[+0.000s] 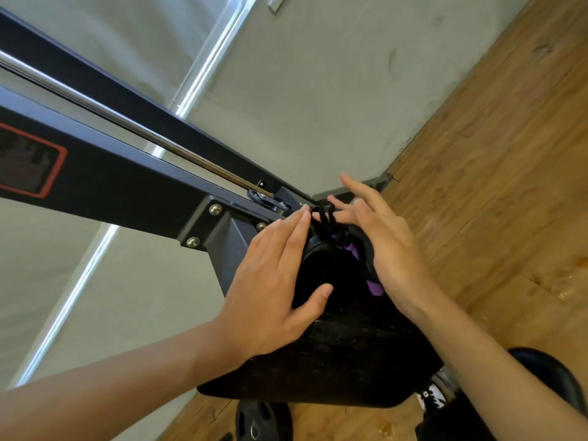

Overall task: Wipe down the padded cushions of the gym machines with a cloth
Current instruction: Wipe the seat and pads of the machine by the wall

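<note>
A black padded cushion [337, 354] of a gym machine fills the lower middle of the view. My left hand [276, 284] lies flat on its left side with straight fingers and the thumb across the top. My right hand [378, 237] presses a purple cloth [373, 286] against the cushion's right side, fingers stretched out. Only small patches of the cloth show under the palm. A black cord [326, 216] sits between the fingertips of both hands.
The machine's dark metal frame [121, 176] with a chrome guide rod [133, 125] runs in from the left. A grey wall stands behind, wooden floor [496, 160] to the right. A weight plate [262, 421] lies on the floor below the cushion.
</note>
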Available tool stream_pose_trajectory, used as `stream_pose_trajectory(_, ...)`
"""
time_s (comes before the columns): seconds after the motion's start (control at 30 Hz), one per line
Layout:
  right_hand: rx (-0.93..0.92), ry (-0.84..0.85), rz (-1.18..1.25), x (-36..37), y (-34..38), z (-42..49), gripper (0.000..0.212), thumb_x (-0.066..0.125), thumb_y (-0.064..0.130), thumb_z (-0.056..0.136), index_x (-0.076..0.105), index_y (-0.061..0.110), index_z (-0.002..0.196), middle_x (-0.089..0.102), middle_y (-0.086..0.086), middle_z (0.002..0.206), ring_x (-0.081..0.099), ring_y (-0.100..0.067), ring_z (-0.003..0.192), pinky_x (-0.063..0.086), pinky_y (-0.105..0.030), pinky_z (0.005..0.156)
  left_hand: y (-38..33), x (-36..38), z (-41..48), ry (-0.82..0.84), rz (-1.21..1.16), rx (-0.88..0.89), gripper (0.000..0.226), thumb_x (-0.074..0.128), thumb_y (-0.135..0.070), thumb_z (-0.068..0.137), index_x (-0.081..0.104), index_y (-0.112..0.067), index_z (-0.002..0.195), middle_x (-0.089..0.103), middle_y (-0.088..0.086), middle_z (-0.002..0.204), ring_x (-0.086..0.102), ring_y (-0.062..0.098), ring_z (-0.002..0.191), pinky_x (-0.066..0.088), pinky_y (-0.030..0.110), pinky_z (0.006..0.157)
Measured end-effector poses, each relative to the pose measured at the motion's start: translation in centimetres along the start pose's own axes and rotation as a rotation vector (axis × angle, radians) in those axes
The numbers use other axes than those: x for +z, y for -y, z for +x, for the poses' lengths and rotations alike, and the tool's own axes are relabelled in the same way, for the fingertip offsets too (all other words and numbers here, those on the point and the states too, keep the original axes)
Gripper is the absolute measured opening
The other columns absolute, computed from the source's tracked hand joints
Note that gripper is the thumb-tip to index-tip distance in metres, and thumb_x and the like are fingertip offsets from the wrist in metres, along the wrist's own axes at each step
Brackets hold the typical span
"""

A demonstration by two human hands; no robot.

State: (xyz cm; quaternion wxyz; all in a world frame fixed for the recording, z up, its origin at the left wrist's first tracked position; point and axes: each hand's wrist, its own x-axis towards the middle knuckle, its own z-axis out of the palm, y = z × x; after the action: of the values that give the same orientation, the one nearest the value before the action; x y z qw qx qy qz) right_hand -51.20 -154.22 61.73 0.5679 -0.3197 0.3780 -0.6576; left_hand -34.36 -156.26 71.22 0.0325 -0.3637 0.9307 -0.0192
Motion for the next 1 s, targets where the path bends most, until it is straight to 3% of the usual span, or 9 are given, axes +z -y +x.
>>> stream_pose_trajectory(0.13, -0.121, 0.11, -0.299, -1.2, 0.7, 1.4, 0.042, 0.067, 0.017, 0.097, 0.06, 0.028, 0.137, 0.061, 0.016, 0.137, 0.052, 0.005, 0.13, 0.04, -0.021, 0.111, -0.1, -0.1, 0.0, -0.006, 0.004, 0.005, 0.081, 0.047, -0.053, 0.1, 0.03, -0.003, 0.161, 0.037, 0.01, 0.164, 0.036, 0.023, 0.15, 0.039, 0.049, 0.118)
stream_pose_trajectory(0.27, -0.134, 0.243, -0.655, -1.6, 1.1, 1.8, 0.043, 0.055, 0.018, 0.102, 0.059, 0.034, 0.142, 0.054, 0.014, 0.148, 0.039, -0.005, 0.144, 0.019, -0.039, 0.126, -0.1, -0.1, 0.1, -0.013, -0.018, 0.008, 0.081, 0.047, -0.053, 0.099, 0.028, -0.005, 0.161, 0.038, 0.009, 0.163, 0.037, 0.021, 0.15, 0.039, 0.048, 0.118)
stream_pose_trajectory(0.33, -0.159, 0.333, -0.706, -1.7, 1.9, 2.1, 0.046, 0.052, 0.018, 0.103, 0.054, 0.039, 0.144, 0.074, 0.019, 0.113, 0.066, 0.002, 0.103, 0.048, -0.025, 0.095, -0.1, -0.1, 0.1, -0.016, -0.024, 0.013, 0.081, 0.047, -0.053, 0.099, 0.029, -0.005, 0.161, 0.037, 0.008, 0.164, 0.036, 0.019, 0.15, 0.037, 0.046, 0.119)
stream_pose_trajectory(0.37, -0.162, 0.383, -0.754, -1.9, 2.2, 2.4, 0.048, 0.051, 0.021, 0.104, 0.048, 0.043, 0.146, 0.072, 0.025, 0.084, 0.066, 0.001, 0.075, 0.047, -0.017, 0.07, -0.1, -0.1, 0.1, -0.017, -0.025, 0.013, 0.081, 0.047, -0.054, 0.1, 0.029, -0.005, 0.162, 0.036, 0.007, 0.165, 0.035, 0.018, 0.151, 0.035, 0.044, 0.12)
stream_pose_trajectory(0.43, -0.193, 0.459, -0.813, -2.6, 2.6, 3.0, 0.046, 0.048, 0.032, 0.105, 0.041, 0.046, 0.148, 0.062, 0.026, 0.061, 0.058, -0.005, 0.054, 0.041, -0.019, 0.053, -0.1, -0.1, 0.0, -0.016, -0.018, 0.009, 0.081, 0.047, -0.054, 0.099, 0.028, -0.005, 0.162, 0.035, 0.007, 0.165, 0.034, 0.017, 0.151, 0.033, 0.042, 0.121)
stream_pose_trajectory(0.5, -0.263, 0.415, -0.809, -3.2, 2.0, 3.1, 0.043, 0.047, 0.043, 0.104, 0.048, 0.042, 0.148, 0.062, 0.021, 0.059, 0.061, -0.005, 0.057, 0.045, -0.02, 0.055, -0.1, 0.0, 0.0, -0.014, -0.016, 0.002, 0.082, 0.048, -0.053, 0.099, 0.028, -0.005, 0.162, 0.035, 0.007, 0.165, 0.035, 0.018, 0.151, 0.034, 0.041, 0.121)
stream_pose_trajectory(0.67, -0.203, 0.133, -0.488, -1.4, -1.9, 0.1, 0.054, 0.044, 0.057, 0.098, 0.064, 0.025, 0.138, 0.068, 0.016, 0.127, 0.061, 0.005, 0.116, 0.052, -0.027, 0.099, -0.1, 0.0, 0.1, -0.023, -0.025, -0.004, 0.082, 0.051, -0.051, 0.097, 0.033, -0.003, 0.16, 0.041, 0.007, 0.162, 0.039, 0.019, 0.148, 0.039, 0.047, 0.117)
stream_pose_trajectory(0.87, -0.249, 0.03, -0.536, 0.9, -0.1, 0.9, 0.036, 0.048, 0.038, 0.103, 0.07, 0.024, 0.129, 0.07, 0.014, 0.119, 0.061, 0.007, 0.109, 0.043, -0.006, 0.094, 0.0, 0.2, 0.1, -0.032, -0.008, 0.002, 0.08, 0.05, -0.052, 0.097, 0.038, -0.001, 0.157, 0.042, 0.01, 0.161, 0.04, 0.022, 0.149, 0.039, 0.05, 0.117)
stream_pose_trajectory(1.0, -0.056, -0.044, -0.41, -1.1, -3.0, -1.4, 0.028, 0.048, 0.027, 0.106, 0.073, 0.028, 0.118, 0.07, 0.024, 0.089, 0.069, -0.002, 0.082, 0.048, -0.019, 0.085, 0.1, 0.1, 0.0, -0.021, 0.008, -0.048, 0.085, 0.048, -0.056, 0.096, 0.03, -0.003, 0.161, 0.036, 0.008, 0.165, 0.037, 0.022, 0.15, 0.035, 0.048, 0.12)
